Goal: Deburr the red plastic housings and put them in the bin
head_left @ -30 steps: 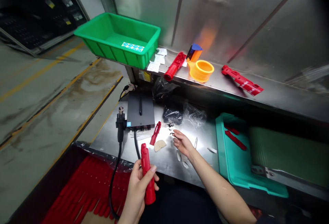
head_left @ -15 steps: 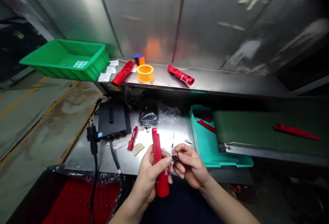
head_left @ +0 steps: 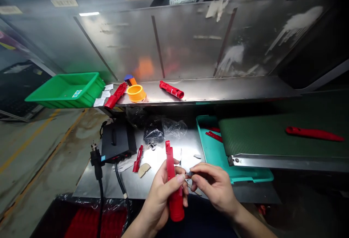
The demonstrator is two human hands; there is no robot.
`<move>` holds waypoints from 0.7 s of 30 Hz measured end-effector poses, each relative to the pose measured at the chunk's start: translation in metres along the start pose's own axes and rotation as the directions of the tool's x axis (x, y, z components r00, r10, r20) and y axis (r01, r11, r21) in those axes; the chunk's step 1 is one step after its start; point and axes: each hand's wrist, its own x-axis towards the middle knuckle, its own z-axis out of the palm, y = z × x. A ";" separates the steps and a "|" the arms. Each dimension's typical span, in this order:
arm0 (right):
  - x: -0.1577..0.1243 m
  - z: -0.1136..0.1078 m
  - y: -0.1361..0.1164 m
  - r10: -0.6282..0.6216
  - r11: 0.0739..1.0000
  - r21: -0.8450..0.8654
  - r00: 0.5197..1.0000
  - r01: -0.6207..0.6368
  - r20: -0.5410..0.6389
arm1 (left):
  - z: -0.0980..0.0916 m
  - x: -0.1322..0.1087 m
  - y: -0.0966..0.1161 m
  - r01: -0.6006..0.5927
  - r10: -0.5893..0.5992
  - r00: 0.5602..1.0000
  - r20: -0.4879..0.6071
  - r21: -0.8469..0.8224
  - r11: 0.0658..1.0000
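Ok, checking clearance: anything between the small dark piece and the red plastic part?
Only the left hand's thumb, across the red plastic part; the dark piece, pinched by the right hand, sits past its tip.

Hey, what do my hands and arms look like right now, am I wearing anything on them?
Your left hand and right hand are bare, with no gloves, rings or watch showing. The fingers are slim, with short nails. Your left forearm and right forearm are bare too, with no sleeve in view. Dark clothing shows between them at the bottom of the view.
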 end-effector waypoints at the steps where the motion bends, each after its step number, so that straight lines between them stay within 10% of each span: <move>1: 0.002 -0.002 0.000 0.030 0.999 0.013 0.999 -0.030 -0.023 | -0.001 -0.002 0.001 -0.002 0.002 1.000 -0.004 -0.009 1.000; 7: 0.007 -0.009 -0.008 0.123 0.985 0.134 0.989 -0.111 -0.084 | -0.005 -0.010 0.010 0.022 -0.022 1.000 0.012 -0.018 1.000; 21: -0.014 0.027 -0.028 -0.355 0.821 -0.397 0.911 0.411 0.209 | -0.009 -0.019 0.011 -0.049 0.051 0.998 0.047 -0.041 0.998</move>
